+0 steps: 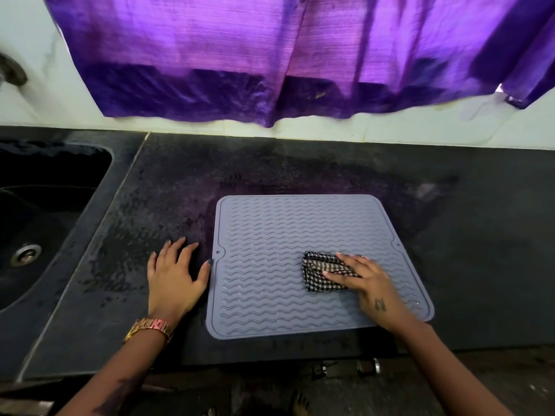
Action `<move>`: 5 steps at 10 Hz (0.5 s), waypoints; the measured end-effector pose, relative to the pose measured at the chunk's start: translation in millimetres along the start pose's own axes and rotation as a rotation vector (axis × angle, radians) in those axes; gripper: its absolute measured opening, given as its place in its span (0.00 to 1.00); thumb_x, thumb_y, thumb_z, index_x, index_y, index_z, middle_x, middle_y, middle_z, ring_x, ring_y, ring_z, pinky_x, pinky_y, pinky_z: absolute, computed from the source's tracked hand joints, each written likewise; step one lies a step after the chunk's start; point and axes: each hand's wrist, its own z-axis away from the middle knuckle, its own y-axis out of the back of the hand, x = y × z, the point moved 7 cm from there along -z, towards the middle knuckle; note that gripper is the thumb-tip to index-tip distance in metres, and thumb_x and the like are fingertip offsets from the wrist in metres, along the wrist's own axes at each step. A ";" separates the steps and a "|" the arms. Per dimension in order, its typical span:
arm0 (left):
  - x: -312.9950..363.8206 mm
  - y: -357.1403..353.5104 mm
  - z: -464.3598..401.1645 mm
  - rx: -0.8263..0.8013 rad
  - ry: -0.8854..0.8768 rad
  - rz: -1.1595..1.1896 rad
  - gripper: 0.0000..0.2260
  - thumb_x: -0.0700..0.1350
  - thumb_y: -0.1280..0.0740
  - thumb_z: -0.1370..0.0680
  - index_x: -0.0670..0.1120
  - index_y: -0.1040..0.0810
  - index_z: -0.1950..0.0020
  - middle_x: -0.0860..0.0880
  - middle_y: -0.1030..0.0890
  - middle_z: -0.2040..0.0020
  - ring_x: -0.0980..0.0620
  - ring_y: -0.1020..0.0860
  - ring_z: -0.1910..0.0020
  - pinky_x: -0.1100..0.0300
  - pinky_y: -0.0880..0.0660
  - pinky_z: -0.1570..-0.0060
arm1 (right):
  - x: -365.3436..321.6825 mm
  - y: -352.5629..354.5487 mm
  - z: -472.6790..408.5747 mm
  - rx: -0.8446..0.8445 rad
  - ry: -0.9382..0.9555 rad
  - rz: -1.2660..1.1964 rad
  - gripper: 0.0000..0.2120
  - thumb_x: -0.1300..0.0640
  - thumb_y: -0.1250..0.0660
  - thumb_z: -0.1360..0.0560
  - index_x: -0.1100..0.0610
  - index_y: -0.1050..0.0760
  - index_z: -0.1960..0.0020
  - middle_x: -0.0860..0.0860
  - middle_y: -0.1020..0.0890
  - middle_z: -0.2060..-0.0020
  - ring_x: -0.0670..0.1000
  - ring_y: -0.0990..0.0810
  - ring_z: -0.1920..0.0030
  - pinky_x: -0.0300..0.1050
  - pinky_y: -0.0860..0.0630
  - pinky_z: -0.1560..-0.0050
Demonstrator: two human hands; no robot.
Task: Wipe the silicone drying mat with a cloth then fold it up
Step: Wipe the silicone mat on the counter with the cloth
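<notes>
The silicone drying mat (300, 235) is laid flat on the dark desk (480, 235), its ribbed face up and its long axis running away from the person, from the near edge of the desk toward the wall. A checked cloth (321, 273) is bunched on the mat, right of centre and in the nearer half. The cloth is pressed down under the right hand (363, 280), whose fingers are laid nearly straight across it, pointing left; the grip is thus a flat press rather than a clenched hold (whether the thumb is tucked under the fabric cannot be told).

The left hand (174, 277) is spread flat on the desk just beside the mat's left edge, fingers released and holding nothing, with the thumb tip touching or almost touching that edge near the small notch.

The wiping step is judged to be in hand, with folding not yet begun. Most of the unwiped-looking surface lies to the left of and beyond the cloth, so the coming stroke is likely to be carried leftward or away along the long axis. The right hand is the one on the cloth; the left is the nearer one for steadying the mat's edge against sliding.

A sink (45, 205) is set into the desk at far left, and a purple curtain (270, 55) hangs above.
</notes>
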 end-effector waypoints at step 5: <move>-1.0 -0.5 0.3 -0.002 0.000 0.008 0.35 0.66 0.51 0.30 0.47 0.26 0.34 0.44 0.30 0.30 0.43 0.39 0.27 0.44 0.49 0.28 | -11.2 11.8 46.3 0.218 0.140 -0.050 0.34 0.73 0.40 0.35 0.43 0.25 0.38 0.48 0.24 0.37 0.53 0.25 0.39 0.52 0.30 0.37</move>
